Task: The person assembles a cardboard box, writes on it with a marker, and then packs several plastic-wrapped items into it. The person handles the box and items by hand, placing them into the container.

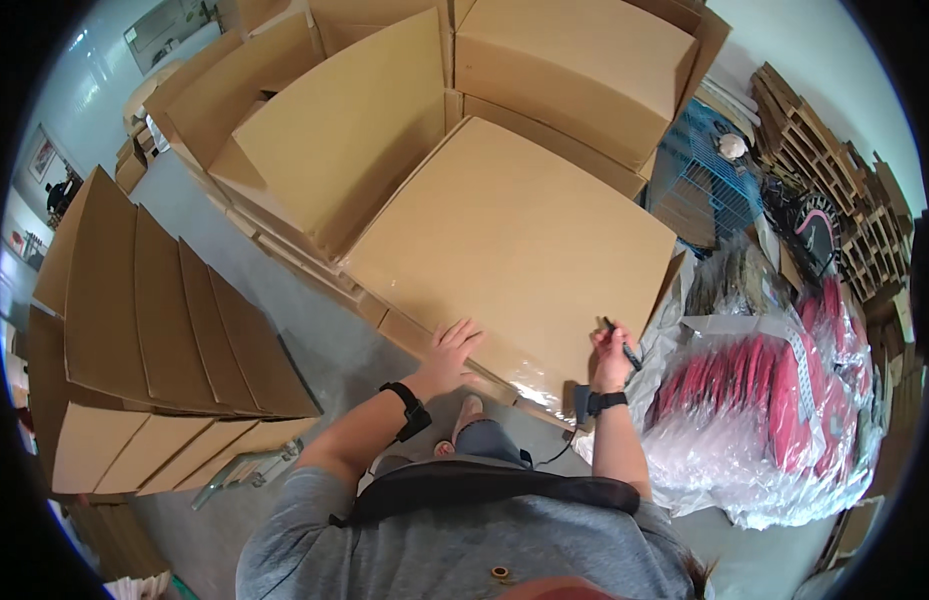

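Marking or sealing appears in hand: the left hand [452,348] lies open and flat on the near edge of 1 closed cardboard box [514,250], while the right hand [612,358], at its near right corner, grips a dark pen-like tool [622,345], which must next meet the lid.

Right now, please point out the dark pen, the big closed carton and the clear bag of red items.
dark pen [624,345], head view, middle of its barrel.
big closed carton [514,240], head view, bare top face.
clear bag of red items [774,400], head view, front plastic.
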`<state>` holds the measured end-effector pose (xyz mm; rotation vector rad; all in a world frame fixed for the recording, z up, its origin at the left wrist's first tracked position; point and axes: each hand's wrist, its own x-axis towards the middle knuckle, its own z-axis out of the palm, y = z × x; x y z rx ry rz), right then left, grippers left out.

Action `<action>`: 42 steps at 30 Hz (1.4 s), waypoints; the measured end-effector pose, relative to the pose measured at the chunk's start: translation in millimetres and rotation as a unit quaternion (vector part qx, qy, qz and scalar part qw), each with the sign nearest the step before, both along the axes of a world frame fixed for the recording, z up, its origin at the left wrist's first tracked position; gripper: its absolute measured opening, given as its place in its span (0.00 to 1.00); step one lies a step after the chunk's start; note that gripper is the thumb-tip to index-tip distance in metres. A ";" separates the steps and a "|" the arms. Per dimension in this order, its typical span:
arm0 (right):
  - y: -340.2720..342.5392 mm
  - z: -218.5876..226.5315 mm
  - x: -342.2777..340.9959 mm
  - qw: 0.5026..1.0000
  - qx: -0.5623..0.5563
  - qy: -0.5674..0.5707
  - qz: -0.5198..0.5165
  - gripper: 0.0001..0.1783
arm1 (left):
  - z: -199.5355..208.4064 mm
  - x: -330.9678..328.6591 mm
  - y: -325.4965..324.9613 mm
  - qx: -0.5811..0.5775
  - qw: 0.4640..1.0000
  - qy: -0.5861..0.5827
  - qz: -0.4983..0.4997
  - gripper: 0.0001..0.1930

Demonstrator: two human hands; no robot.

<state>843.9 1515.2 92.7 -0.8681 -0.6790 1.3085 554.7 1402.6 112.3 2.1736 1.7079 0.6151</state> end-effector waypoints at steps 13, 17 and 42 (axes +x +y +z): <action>86.5 52.0 -93.2 0.984 -0.009 -0.156 -0.085 0.10 | 22.5 -69.5 136.3 0.141 0.988 0.028 -0.060 0.21; 61.7 51.1 -182.3 0.997 -0.046 -0.040 0.043 0.09 | 26.5 -80.1 150.5 0.078 0.990 -0.075 -0.089 0.26; -24.1 106.1 -307.7 0.984 -0.064 -0.125 0.113 0.06 | 82.9 -193.7 131.3 -0.078 0.921 -0.143 -0.354 0.14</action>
